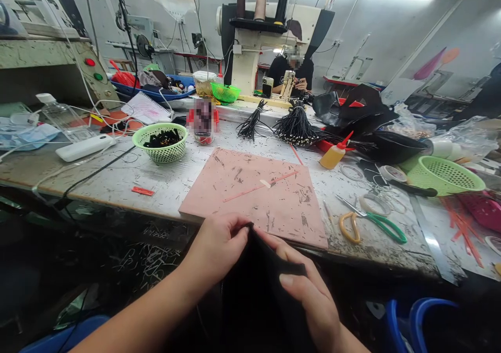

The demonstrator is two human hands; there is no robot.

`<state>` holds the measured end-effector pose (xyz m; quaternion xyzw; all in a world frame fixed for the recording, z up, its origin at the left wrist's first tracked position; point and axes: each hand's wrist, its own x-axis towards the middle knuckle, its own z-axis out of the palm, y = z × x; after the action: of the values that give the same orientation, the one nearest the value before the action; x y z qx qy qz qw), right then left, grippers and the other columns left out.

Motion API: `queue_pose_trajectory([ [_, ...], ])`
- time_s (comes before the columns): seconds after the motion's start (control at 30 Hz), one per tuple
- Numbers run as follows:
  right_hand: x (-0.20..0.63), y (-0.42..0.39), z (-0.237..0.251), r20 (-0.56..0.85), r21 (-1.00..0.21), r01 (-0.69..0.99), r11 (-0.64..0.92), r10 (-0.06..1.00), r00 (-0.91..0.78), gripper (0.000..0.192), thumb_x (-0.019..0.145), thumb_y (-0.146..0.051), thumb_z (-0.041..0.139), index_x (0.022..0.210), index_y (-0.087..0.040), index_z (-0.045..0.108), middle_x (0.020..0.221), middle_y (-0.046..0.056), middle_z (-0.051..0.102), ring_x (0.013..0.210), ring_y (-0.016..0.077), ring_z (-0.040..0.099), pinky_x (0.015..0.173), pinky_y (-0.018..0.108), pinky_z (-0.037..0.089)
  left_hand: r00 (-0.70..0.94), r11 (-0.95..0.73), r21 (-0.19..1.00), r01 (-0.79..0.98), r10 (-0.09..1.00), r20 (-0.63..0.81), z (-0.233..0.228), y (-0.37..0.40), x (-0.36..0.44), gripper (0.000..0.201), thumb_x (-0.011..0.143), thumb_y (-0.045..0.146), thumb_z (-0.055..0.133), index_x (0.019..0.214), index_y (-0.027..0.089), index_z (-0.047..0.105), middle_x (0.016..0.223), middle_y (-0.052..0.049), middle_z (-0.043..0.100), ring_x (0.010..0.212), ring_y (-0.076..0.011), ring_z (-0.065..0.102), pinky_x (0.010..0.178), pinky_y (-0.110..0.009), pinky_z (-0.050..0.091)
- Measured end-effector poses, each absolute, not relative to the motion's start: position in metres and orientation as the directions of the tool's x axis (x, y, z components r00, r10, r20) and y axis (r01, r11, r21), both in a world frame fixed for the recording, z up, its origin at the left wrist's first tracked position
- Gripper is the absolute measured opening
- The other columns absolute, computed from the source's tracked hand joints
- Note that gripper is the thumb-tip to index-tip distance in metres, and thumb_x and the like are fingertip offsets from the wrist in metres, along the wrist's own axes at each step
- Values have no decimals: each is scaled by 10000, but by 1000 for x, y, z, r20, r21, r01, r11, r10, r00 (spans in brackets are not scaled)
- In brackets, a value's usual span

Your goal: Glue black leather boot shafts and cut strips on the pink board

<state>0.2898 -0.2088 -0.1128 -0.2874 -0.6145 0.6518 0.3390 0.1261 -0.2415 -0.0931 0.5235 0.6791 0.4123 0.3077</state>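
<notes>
A piece of black material [262, 295], dark and limp like fabric or soft leather, hangs between my hands below the front edge of the bench. My left hand [221, 238] pinches its top edge between thumb and fingers. On the other side my right hand [307, 285] grips the material, thumb on the near face and fingers behind. Just beyond my fingertips lies a pink board [254, 191] with scuffs and black scraps. A thin reddish strip [242, 192] rests across that board. The lower part of the material merges with the dark area below.
Scissors [371, 217] with orange and green handles lie right of the board, near a glue bottle [335, 154]. A green basket [161, 146] holds small black pieces. Black cord bundles [297, 126] lie at the back. Behind a sewing machine [245, 55] sits another person [291, 73].
</notes>
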Motion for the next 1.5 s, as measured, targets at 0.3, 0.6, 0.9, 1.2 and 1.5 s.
queue_pose_trajectory([
  [0.3, 296, -205, -110, 165, -984, -55, 171, 747, -644, 163, 680, -190, 493, 797, -215, 605, 1228, 64, 589, 1211, 298, 448, 1022, 480, 325, -237, 95, 858, 506, 971, 32, -88, -240, 130, 214, 754, 146, 479, 747, 180, 690, 737, -8, 718, 693, -169, 648, 637, -239, 468],
  [0.6, 292, -205, -105, 207, -954, 31, 299, 729, -653, 95, 674, -163, 472, 702, -220, 543, 1213, 73, 597, 1192, 289, 461, 972, 458, 384, -229, 114, 847, 519, 973, 9, -91, -240, 130, 197, 749, 150, 470, 734, 173, 665, 729, -19, 707, 687, -176, 637, 637, -251, 462],
  [0.9, 282, -204, -98, 252, -847, 161, 507, 648, -719, 152, 620, -81, 437, 625, -230, 404, 941, 100, 660, 1115, 282, 477, 934, 465, 389, -173, 89, 875, 476, 985, -6, -94, -239, 128, 209, 702, 125, 440, 719, 175, 643, 686, -18, 674, 698, -185, 634, 665, -267, 489],
  [1.2, 281, -195, -100, 190, -788, 304, 536, 681, -707, 127, 681, -147, 477, 625, -219, 390, 1084, 143, 617, 1075, 298, 506, 905, 479, 395, 7, 258, 965, -40, 966, -258, -107, -241, 116, 534, 607, 204, 572, 1140, 169, 571, 1223, -88, 596, 1214, -263, 452, 1027, -389, 334],
  [1.5, 282, -185, -100, 400, -744, 5, 668, 450, -799, 236, 737, -150, 534, 603, -222, 354, 906, 77, 649, 929, 223, 569, 827, 378, 429, -30, 384, 923, -27, 923, -385, -119, -307, 115, 753, 653, 241, 613, 1354, 282, 342, 1396, -58, 422, 1321, -271, 288, 1069, -434, 249],
])
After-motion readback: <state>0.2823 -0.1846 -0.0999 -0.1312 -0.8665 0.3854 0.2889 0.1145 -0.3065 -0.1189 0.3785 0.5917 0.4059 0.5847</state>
